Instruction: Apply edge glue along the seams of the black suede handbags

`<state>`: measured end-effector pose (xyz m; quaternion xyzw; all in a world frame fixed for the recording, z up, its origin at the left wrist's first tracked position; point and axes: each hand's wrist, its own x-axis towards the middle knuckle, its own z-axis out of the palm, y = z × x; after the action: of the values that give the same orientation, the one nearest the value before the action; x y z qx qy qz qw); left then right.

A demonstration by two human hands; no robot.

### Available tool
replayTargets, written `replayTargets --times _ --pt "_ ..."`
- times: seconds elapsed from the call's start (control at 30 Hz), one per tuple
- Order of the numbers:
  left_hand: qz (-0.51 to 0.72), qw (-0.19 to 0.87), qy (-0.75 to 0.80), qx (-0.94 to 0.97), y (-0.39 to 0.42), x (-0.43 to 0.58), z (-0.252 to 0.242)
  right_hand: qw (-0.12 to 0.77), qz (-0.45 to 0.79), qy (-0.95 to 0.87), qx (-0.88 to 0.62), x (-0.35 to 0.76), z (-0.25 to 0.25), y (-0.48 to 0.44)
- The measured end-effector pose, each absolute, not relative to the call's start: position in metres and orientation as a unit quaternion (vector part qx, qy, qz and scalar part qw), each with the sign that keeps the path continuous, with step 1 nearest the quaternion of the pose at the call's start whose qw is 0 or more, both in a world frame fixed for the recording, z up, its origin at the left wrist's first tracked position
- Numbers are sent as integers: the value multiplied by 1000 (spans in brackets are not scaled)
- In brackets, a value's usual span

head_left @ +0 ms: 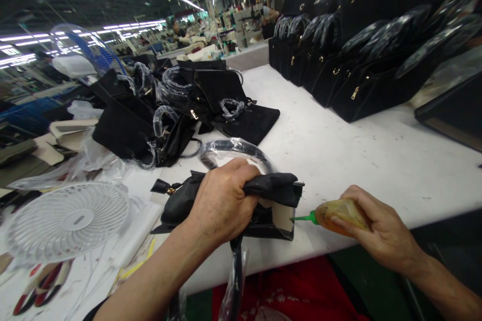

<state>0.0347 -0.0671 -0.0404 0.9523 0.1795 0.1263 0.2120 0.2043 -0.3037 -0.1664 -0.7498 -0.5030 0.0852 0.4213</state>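
A black handbag (181, 203) lies at the table's near edge, its handles wrapped in clear plastic. My left hand (229, 195) is closed on its black fabric near the top, holding a fold back so that the pale inner side at the right end shows. From the right, my right hand (372, 225) grips a yellowish squeeze bottle (339, 214) with a green nozzle. The nozzle points left, its tip at the pale panel of the bag's right end; whether it touches is hard to tell.
On the white table (316, 155), black bags (126, 120) are piled at back left and a row of bags (354, 85) stands at back right. A white fan (71, 218) and red-handled pliers (43, 286) lie at the left.
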Motion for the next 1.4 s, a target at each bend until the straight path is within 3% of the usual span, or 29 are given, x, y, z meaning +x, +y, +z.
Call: replayTargets --times 0.3,0.43,0.57,0.7,0.83,1.13,1.4 --pt "131 202 172 955 -67 34 -41 447 167 -484 -734 203 -168 -303" --pt "134 196 170 957 -66 33 -41 453 113 -462 -754 205 -169 -300" --pt "134 190 164 959 -65 32 -42 452 181 -479 -730 207 -172 -301" --pt "136 187 160 960 -66 32 -42 465 143 -435 -758 207 -175 -302" --pt "137 181 161 961 -68 31 -41 456 236 -437 -739 206 -172 -302" --pt "129 217 161 954 -71 23 -36 483 263 -397 -735 199 -171 -307" --pt "67 259 208 941 -79 4 -29 502 150 -367 -769 194 -180 -310"
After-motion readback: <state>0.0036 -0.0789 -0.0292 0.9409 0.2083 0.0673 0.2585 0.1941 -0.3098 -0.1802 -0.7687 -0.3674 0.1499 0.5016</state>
